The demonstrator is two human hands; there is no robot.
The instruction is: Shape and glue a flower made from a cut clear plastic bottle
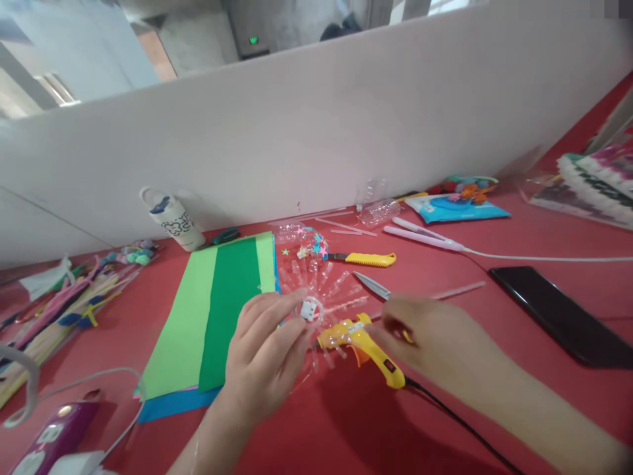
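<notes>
My left hand (267, 346) is closed at the edge of a clear plastic bottle piece (324, 305), cut into strips that fan out all round. A small white block (309, 310) sits at its centre. A yellow hot glue gun (373, 346) lies on the table, partly under the strips. A long glue stick (457, 289) seems to run from its rear, passing behind my right hand (425, 330). The fingers of that hand curl around scissors (372, 285), whose blades point to the upper left. A bit of yellow shows inside the curl; most of the handle is hidden.
Beyond the bottle piece lie a yellow utility knife (370, 259) and a star-covered ring (314, 244). Green felt sheets (230, 310) are on the left, a white bottle (173, 221) behind them. To the right are a lilac straightener (425, 236) and a black phone (564, 313).
</notes>
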